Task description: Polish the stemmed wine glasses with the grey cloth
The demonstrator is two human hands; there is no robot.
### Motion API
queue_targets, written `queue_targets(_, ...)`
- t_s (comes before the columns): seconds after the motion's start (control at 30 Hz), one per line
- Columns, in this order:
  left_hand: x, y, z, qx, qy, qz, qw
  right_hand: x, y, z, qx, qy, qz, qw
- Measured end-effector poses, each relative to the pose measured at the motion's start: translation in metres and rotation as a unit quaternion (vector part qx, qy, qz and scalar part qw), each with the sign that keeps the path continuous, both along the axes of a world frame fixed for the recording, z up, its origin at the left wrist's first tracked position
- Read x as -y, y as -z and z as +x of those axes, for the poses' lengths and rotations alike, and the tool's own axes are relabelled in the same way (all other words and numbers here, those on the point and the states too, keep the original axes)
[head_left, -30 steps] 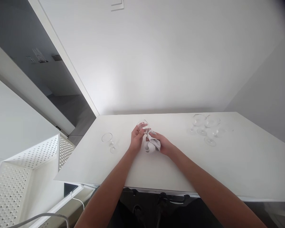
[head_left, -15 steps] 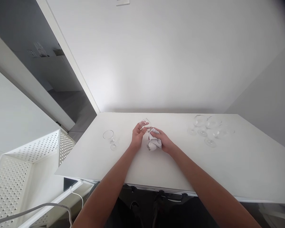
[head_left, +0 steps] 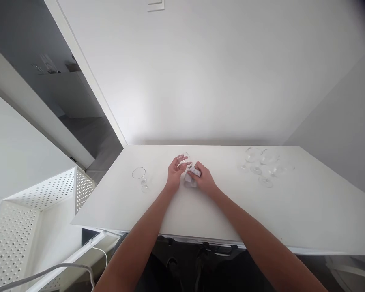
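My left hand is closed around the bowl of a clear stemmed glass, which tilts with its rim away from me. A crumpled white cloth is bunched in my right hand, pressed against the lower part of that glass. The cloth and fingers hide the stem and foot. On the left of the table stands another clear stemmed glass, apart from my hands.
Several clear stemmed glasses stand grouped at the right rear of the white table. A wall rises behind. White perforated panels and a grey cable are at lower left.
My right hand has moved slightly left and its fingers have closed tighter over the cloth, now more gathered against the glass. My left hand keeps its hold on the bowl.
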State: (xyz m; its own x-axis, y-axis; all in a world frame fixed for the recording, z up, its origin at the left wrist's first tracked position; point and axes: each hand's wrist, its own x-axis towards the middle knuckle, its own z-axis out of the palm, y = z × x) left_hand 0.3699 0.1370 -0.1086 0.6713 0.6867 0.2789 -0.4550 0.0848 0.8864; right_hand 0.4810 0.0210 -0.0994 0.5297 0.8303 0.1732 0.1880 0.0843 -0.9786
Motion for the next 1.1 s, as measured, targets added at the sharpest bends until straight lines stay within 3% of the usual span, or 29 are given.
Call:
queue_targets(0.07,-0.001,0.0,0.0,-0.005,0.0,-0.008,1.0,-0.002,0.001,-0.003,-0.005,-0.008,0.001,1.0)
queue_targets(0.2,0.0,0.0,0.0,0.004,0.007,-0.008,1.0,-0.001,-0.002,-0.003,-0.197,-0.131,-0.015,0.972)
queue_targets(0.27,0.0,0.0,0.001,0.005,0.004,0.001,1.0,0.001,-0.002,0.0,-0.176,-0.115,-0.018,0.977)
queue_targets(0.37,-0.001,0.001,0.001,-0.005,-0.007,0.006,1.0,0.0,0.002,0.001,-0.006,-0.019,-0.008,1.0)
queue_targets(0.43,-0.001,0.001,0.0,-0.01,-0.011,-0.001,1.0,-0.003,0.006,-0.001,0.049,-0.007,-0.008,0.999)
queue_targets(0.57,-0.001,0.0,-0.001,-0.011,-0.002,-0.023,1.0,-0.01,0.012,-0.001,-0.095,-0.029,0.008,0.995)
queue_targets(0.67,-0.001,0.001,0.0,-0.001,-0.025,-0.02,0.999,-0.011,0.014,0.011,-0.177,0.076,0.04,0.981)
queue_targets(0.8,-0.003,0.004,0.001,0.035,-0.066,-0.039,0.996,-0.002,0.017,0.032,-0.131,0.319,0.053,0.937)
queue_targets(0.87,-0.004,0.005,0.002,0.049,-0.077,-0.049,0.995,0.001,0.018,0.035,-0.112,0.348,0.044,0.93)
queue_targets(0.93,-0.004,0.005,0.002,0.059,-0.075,-0.044,0.994,-0.001,0.018,0.032,-0.141,0.302,0.03,0.942)
queue_targets(1.0,-0.003,0.003,0.003,0.067,-0.067,-0.026,0.995,-0.005,0.016,0.025,-0.212,0.205,0.019,0.955)
queue_targets(1.1,0.0,-0.001,0.002,0.071,-0.052,0.0,0.996,-0.01,0.014,0.018,-0.294,0.043,0.032,0.954)
